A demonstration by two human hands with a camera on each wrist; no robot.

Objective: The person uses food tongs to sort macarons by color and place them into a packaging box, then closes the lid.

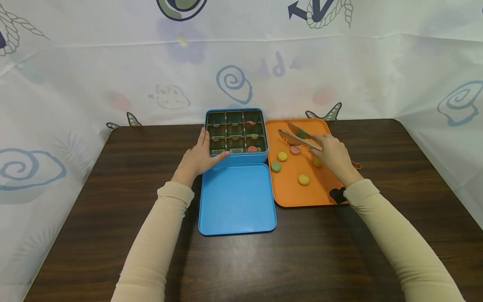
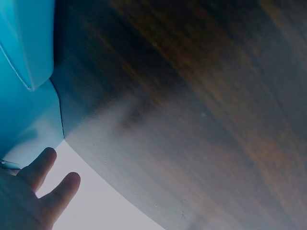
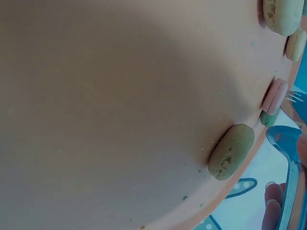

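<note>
My right hand (image 1: 333,155) grips metal tongs (image 1: 315,147), which have a spoon end and a fork end (image 3: 293,97). The tong ends spread above the orange tray (image 1: 288,195). Near them lie a pink macaron (image 1: 295,150) and a green macaron (image 1: 303,134); whether the tongs touch either one, I cannot tell. A yellow macaron (image 1: 317,162) is partly hidden by the hand. My left hand (image 1: 199,158) rests at the left front corner of the blue tin (image 1: 247,158), fingers straight along its side and thumb by the front rim. Pink and green macarons (image 1: 252,149) sit in the tin's right column.
The tin's blue lid (image 1: 237,199) lies folded out flat toward me. More macarons are on the tray: a yellow one (image 1: 282,156), a green one (image 1: 276,167) and another yellow one (image 1: 303,180). A printed white cloth (image 1: 264,84) hangs behind the dark wooden table (image 1: 241,268).
</note>
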